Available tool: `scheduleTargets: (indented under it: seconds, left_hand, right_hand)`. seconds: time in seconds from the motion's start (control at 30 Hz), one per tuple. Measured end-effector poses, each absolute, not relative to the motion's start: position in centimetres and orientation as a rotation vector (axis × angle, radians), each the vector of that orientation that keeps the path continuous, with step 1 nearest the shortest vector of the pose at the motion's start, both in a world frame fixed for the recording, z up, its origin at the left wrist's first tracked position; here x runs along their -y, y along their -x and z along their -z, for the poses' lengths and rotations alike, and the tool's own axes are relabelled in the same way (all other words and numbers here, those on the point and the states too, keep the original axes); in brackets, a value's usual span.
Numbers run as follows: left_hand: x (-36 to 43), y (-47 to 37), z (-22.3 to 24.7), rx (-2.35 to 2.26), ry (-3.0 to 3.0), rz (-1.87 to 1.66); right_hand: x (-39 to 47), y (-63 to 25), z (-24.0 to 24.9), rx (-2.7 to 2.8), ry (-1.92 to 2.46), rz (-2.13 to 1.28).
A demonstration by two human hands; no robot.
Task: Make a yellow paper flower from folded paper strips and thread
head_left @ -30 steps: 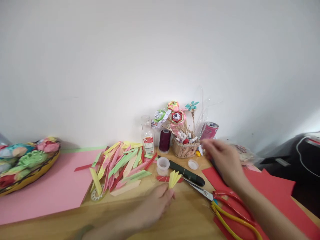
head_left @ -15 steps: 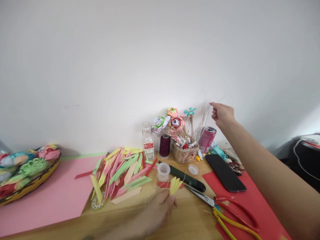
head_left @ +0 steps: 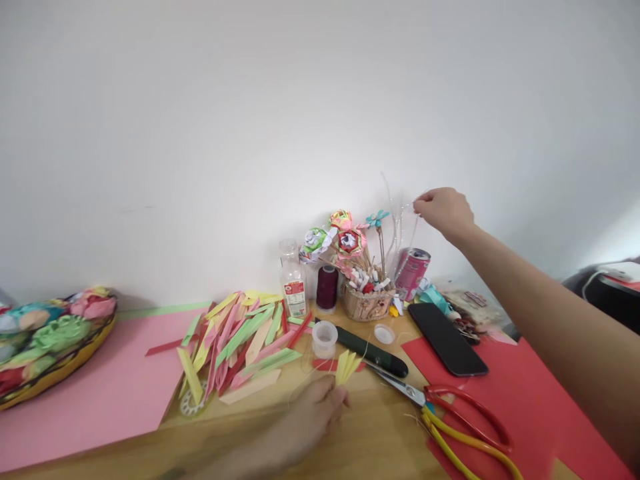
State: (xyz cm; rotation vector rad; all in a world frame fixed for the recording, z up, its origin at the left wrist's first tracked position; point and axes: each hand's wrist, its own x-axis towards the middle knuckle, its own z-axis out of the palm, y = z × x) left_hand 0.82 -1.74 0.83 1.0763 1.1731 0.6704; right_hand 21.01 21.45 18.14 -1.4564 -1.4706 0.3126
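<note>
My left hand (head_left: 316, 412) is low at the front of the table, its fingers closed on a small pleated piece of yellow paper (head_left: 347, 368) that fans out upward. A thin pale thread (head_left: 301, 381) trails beside it. My right hand (head_left: 447, 210) is raised near the wall, fingertips pinched on a thin clear strand (head_left: 415, 230). Other clear beaded-looking strands (head_left: 397, 230) rise just left of it, behind the pink can (head_left: 413, 272). Paper flowers (head_left: 350, 241) on sticks stand in a small woven basket (head_left: 369, 305) below and left of that hand.
Scissors (head_left: 415, 395) with red and yellow handles lie at front right, by a dark green tool (head_left: 375, 353) and a phone (head_left: 447, 339). Coloured paper strips (head_left: 245, 340) are heaped left. A glass bottle (head_left: 295, 293), thread spool (head_left: 327, 288) and plastic cup (head_left: 325, 339) stand mid-table.
My right hand has shifted slightly and turned, and the clear strands near it have spread and swung. My left hand keeps hold of the yellow paper. The whole view has moved a little.
</note>
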Motion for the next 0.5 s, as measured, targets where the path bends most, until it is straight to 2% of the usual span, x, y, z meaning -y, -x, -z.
scheduleTargets:
  seconds: [0.1,0.23,0.37,0.5]
  left_hand:
    - [1.8,-0.7,-0.7,-1.167,-1.078,-0.671]
    - [1.8,-0.7,-0.5,-1.179,-1.089,-0.662]
    - [1.8,-0.7,-0.2,-1.196,-1.102,-0.653]
    - [1.8,-0.8,-0.3,-1.206,-1.089,-0.651]
  right_hand:
    - [-21.0,-21.7,-17.4,1.414,1.561,-0.245]
    - [-20.5,-22.1,-15.9,1.430,1.627,-0.418]
    - [-20.5,-22.1,-14.8,1.421,1.583,-0.609]
    - [-20.0,-22.1,-13.4,1.391,1.463,-0.567]
